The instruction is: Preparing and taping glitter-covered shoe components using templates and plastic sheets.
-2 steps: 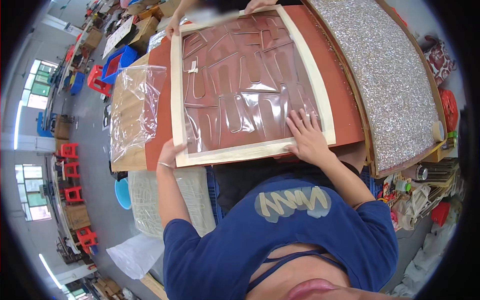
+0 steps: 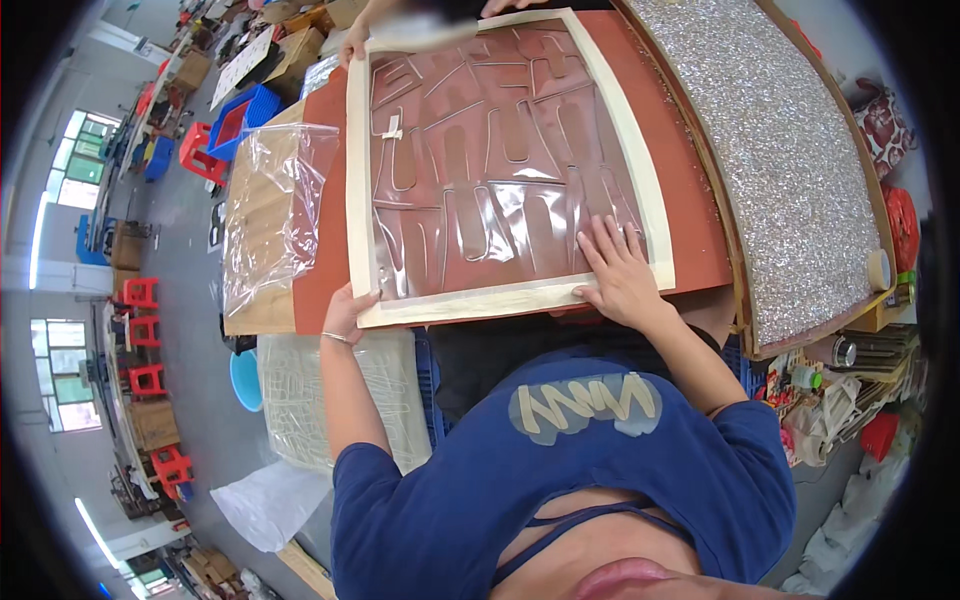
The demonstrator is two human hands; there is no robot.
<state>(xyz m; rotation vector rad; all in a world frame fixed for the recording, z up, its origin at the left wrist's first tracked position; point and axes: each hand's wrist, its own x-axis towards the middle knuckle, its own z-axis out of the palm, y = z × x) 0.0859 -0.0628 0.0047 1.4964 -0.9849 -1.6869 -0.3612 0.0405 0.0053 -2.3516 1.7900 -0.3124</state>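
Note:
A clear plastic sheet (image 2: 510, 230) with cut-out slots and outlined shapes lies on a reddish-brown board. Cream tape or cloth makes a border (image 2: 655, 190) around it. My left hand (image 2: 348, 312) is closed on the border's near left corner, thumb on top and fingers partly hidden underneath. Flat on the near right part of the sheet rests my right hand (image 2: 622, 280), fingers spread, its thumb over the near border. Another person's hand (image 2: 354, 42) touches the far left corner. A second hand of theirs (image 2: 505, 6) shows at the far edge.
A glittery silver panel (image 2: 770, 150) in a brown frame stands on the right, with a tape roll (image 2: 878, 270) on its edge. Plastic film (image 2: 280, 215) covers a wooden board at left. Below it sits a plastic-covered stack (image 2: 300, 400). Red stools (image 2: 147, 378) stand farther left.
The bordered sheet's near left corner has shifted slightly right and away from me, my left hand moving with it. My right hand stays flat on the sheet.

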